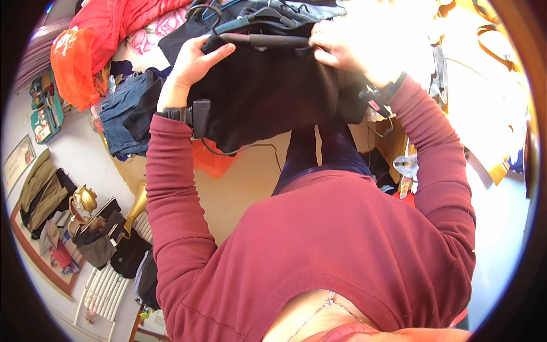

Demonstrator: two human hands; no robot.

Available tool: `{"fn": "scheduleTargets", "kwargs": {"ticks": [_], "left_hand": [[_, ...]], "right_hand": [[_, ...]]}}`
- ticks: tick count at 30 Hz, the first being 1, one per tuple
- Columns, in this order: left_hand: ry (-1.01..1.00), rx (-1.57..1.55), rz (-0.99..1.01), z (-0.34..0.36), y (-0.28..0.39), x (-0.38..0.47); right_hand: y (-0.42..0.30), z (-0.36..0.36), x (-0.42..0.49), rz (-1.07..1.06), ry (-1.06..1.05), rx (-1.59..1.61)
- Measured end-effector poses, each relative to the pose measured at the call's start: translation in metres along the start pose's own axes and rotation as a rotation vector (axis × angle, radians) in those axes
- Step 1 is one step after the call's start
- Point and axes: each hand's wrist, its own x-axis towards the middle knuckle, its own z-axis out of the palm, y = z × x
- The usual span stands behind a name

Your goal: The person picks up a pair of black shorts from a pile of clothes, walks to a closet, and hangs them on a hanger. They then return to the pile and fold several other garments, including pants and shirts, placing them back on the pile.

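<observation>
A black garment hangs spread between my hands, its upper edge along the grey bar of a clothes hanger. My left hand grips the garment and hanger end at the left, thumb stretched along the top edge. At the right, my right hand pinches the cloth near the bar's other end; strong light washes it out partly. The dark hook of a hanger curves up beside my left hand. More dark clothes and another hanger lie just beyond. Both wrists wear black straps with small devices.
Folded dark blue clothes, an orange plastic bag and red fabric lie at the left on a floral cover. An orange bag is on the floor below the garment. A cable hangs near my left wrist. A radiator stands lower left.
</observation>
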Motion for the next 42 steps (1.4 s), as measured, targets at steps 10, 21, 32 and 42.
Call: {"fn": "scheduleTargets", "kwargs": {"ticks": [10,21,32,42], "left_hand": [[0.075,-0.244,0.154,0.033,0.018,0.000],[0.172,-0.255,0.118,0.021,0.033,-0.048],[0.422,-0.087,-0.152,-0.058,0.066,-0.215],[1.064,-0.588,0.376,-0.037,0.144,-0.437]], "right_hand": [[-0.023,-0.026,0.031,0.230,0.288,0.693],[-0.039,-0.052,0.018,0.440,-0.414,0.248],[-0.086,-0.094,0.064,0.172,-0.305,0.769],[-0.229,-0.171,0.096,-0.136,-0.248,0.844]]}}
